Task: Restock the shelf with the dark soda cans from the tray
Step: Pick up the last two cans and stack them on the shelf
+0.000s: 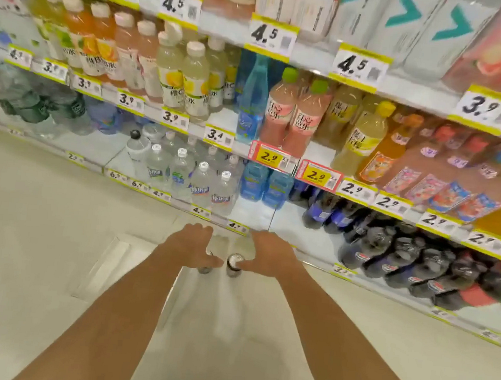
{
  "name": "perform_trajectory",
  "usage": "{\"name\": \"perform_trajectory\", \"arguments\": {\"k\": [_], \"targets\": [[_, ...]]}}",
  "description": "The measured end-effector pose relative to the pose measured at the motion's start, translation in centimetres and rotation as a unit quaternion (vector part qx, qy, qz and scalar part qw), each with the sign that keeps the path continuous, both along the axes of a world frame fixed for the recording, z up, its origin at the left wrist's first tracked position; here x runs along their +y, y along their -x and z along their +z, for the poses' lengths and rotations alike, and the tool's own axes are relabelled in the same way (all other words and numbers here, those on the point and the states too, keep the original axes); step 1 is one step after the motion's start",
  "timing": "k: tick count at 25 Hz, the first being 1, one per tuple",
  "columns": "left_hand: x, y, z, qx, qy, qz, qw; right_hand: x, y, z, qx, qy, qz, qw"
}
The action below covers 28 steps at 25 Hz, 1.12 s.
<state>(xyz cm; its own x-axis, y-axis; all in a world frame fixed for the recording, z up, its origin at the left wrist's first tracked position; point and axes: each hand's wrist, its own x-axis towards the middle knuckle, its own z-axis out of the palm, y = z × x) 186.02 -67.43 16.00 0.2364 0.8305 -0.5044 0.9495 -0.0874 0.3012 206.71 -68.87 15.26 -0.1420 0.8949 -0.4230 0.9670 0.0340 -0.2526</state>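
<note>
Forearms point(115, 314) stretch forward | left hand point(195, 244) clasps left can point(205, 268) | right hand point(270, 253) clasps right can point(233, 266) | step: likely carrying to shelf point(253, 213) | next: stand both upright in bare gap

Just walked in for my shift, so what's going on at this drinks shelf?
A person is restocking. The left hand grips one dark can and the right hand grips a second dark can, side by side, low above the pale floor. Neither is on the bottom shelf yet; its bare patch lies just ahead, between the water bottles and the cola bottles.
</note>
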Motion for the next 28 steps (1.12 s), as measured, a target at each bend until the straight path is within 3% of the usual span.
{"name": "perform_trajectory", "arguments": {"k": [5, 9, 14, 20, 28], "targets": [[0.2, 0.4, -15.2, -0.014, -0.007, 0.020, 1.000, 0.9, -0.1, -15.3, 0.006, 0.012, -0.017, 1.000], [1.0, 0.4, -23.0, -0.031, -0.008, 0.052, 0.998, 1.4, 0.0, -23.1, 0.021, 0.007, -0.031, 0.999], [3.2, -0.3, -27.5, -0.043, -0.028, 0.106, 0.993, 2.6, -0.2, -28.5, 0.060, 0.003, -0.072, 0.996], [4.2, -0.3, -31.6, -0.094, -0.039, 0.215, 0.971, 3.7, 0.4, -33.1, 0.169, 0.007, -0.167, 0.971], [3.4, -1.3, -33.6, -0.225, -0.080, 0.405, 0.883, 3.2, 1.5, -36.1, 0.317, -0.044, -0.303, 0.898]]}}
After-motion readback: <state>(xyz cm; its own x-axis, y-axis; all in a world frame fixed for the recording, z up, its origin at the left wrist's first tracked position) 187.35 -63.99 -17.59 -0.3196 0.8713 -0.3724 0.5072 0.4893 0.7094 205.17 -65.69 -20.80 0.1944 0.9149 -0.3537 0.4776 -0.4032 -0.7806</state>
